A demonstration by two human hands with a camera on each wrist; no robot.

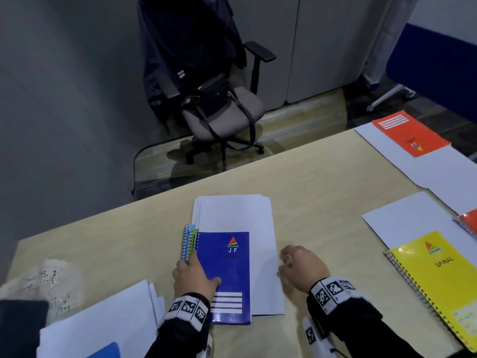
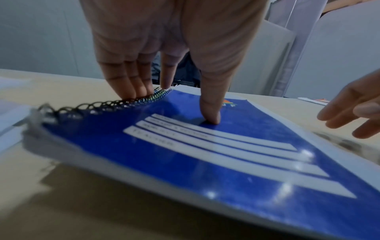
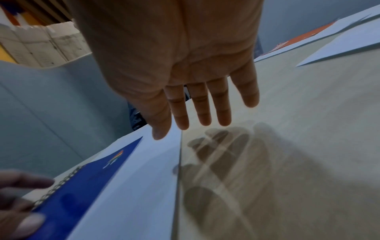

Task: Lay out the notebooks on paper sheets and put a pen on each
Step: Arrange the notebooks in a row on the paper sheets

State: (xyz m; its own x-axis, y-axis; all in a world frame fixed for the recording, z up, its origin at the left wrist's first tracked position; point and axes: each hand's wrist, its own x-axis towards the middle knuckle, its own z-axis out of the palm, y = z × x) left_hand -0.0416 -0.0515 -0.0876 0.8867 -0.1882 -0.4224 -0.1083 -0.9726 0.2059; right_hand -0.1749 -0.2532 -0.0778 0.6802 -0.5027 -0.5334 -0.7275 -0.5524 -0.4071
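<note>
**Blue notebook being settled on its sheet**

From the head view, the left hand (image 1: pixel 195 275) is gripping the blue notebook (image 1: pixel 227 275), fingers along the coil edge and thumb on the cover, as it is lying on the left part of a white paper sheet (image 1: pixel 247 218). The right hand (image 1: pixel 302 267) is hovering just right of the blue notebook, fingers loosely bent, holding nothing. Counting: four notebooks are showing, blue, yellow (image 1: pixel 444 282) and two orange, one far right of the blue notebook (image 1: pixel 410 133) and one barely peeking in at the frame edge; no pens are showing.

From the left wrist, the thumb (image 2: pixel 211 113) is pressing the cover while the fingers (image 2: pixel 127 87) are touching the coil.

From the right wrist, the fingers (image 3: pixel 203 112) are hanging straight and released over the sheet's right edge.

The placing step is probably finishing; next calls for squaring the notebook, then finding a pen.
</note>
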